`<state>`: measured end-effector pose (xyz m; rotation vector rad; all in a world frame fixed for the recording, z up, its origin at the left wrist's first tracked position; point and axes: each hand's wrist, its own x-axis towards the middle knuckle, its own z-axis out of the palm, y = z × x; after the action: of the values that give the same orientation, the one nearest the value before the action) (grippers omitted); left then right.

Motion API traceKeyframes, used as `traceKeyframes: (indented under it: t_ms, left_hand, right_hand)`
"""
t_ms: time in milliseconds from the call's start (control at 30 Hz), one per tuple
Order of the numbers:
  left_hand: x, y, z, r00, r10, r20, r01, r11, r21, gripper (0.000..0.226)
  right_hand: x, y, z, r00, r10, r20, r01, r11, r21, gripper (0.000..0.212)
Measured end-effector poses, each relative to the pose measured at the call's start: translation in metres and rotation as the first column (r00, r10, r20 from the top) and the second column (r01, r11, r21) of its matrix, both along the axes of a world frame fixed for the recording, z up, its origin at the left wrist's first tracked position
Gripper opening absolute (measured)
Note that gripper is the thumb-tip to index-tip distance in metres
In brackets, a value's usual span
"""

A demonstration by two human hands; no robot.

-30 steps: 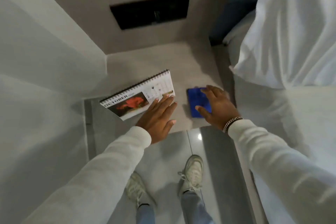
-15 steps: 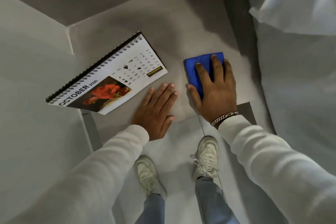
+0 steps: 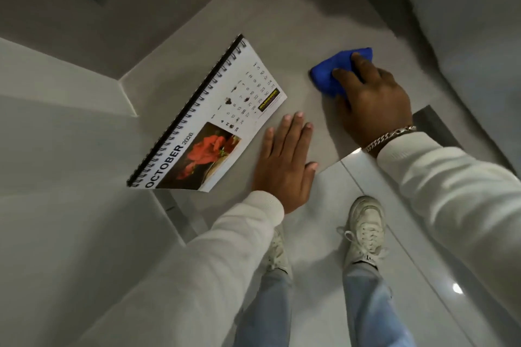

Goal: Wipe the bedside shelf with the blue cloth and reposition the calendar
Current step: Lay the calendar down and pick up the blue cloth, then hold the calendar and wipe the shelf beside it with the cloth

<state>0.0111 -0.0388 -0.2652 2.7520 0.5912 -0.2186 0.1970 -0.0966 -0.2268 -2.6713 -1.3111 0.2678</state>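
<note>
Head view. Bedside shelf — grey, matte top. Blue cloth — bunched, on the shelf's right part, pressed under the right hand; its fingers lie spread over the cloth, pressing rather than pinching. Calendar, spiral-bound, "OCTOBER 2026" page with a red flower picture, lies on the shelf's left part, its near corner overhanging the front edge. Left hand: flat, palm down, fingers extended and holding nothing, just beside the calendar's right edge. Bracelet on the right wrist. White sleeves; pale shoes on the glossy tile floor.
</note>
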Motion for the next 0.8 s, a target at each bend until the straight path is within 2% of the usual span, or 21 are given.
traceKeyframes:
  t_ms: [100, 200, 300, 433, 500, 600, 700, 800]
  left_hand:
    - [-0.007, 0.005, 0.023, 0.998, -0.007, 0.057, 0.019, 0.976, -0.216, 0.065]
    - [-0.020, 0.013, 0.061, 0.980, -0.099, 0.175, 0.152, 0.936, -0.317, 0.065]
    - [-0.030, 0.034, 0.104, 0.938, -0.211, 0.275, 0.284, 0.922, -0.262, 0.065]
    - [-0.035, 0.079, 0.149, 0.901, -0.304, 0.308, 0.339, 0.939, -0.064, 0.065]
    - [-0.037, 0.103, 0.161, 0.914, -0.313, 0.257, 0.321, 0.947, 0.012, 0.068]
    - [-0.042, 0.134, 0.165, 0.940, -0.324, 0.104, 0.318, 0.945, 0.072, 0.077]
    - [-0.045, 0.153, 0.158, 0.931, -0.364, -0.014, 0.365, 0.930, 0.041, 0.084]
    - [-0.046, 0.157, 0.146, 0.920, -0.391, -0.036, 0.391, 0.921, -0.009, 0.090]
  right_hand:
    - [-0.010, -0.006, 0.006, 0.999, -0.016, -0.033, 0.015, 1.000, -0.024, 0.040]
    - [-0.015, -0.018, 0.014, 0.995, -0.024, -0.092, 0.024, 1.000, 0.001, 0.037]
    - [-0.023, -0.028, 0.022, 0.980, -0.102, -0.171, 0.126, 0.983, 0.136, 0.035]
    - [-0.047, -0.033, 0.027, 0.901, -0.231, -0.368, 0.339, 0.903, 0.263, 0.033]
    - [-0.072, -0.033, 0.027, 0.849, -0.267, -0.456, 0.436, 0.841, 0.320, 0.029]
    - [-0.111, -0.027, 0.026, 0.735, -0.268, -0.623, 0.590, 0.705, 0.393, 0.031]
    - [-0.141, -0.014, 0.022, 0.644, -0.235, -0.728, 0.681, 0.609, 0.406, 0.044]
    - [-0.163, 0.002, 0.017, 0.596, -0.227, -0.770, 0.731, 0.550, 0.404, 0.047]
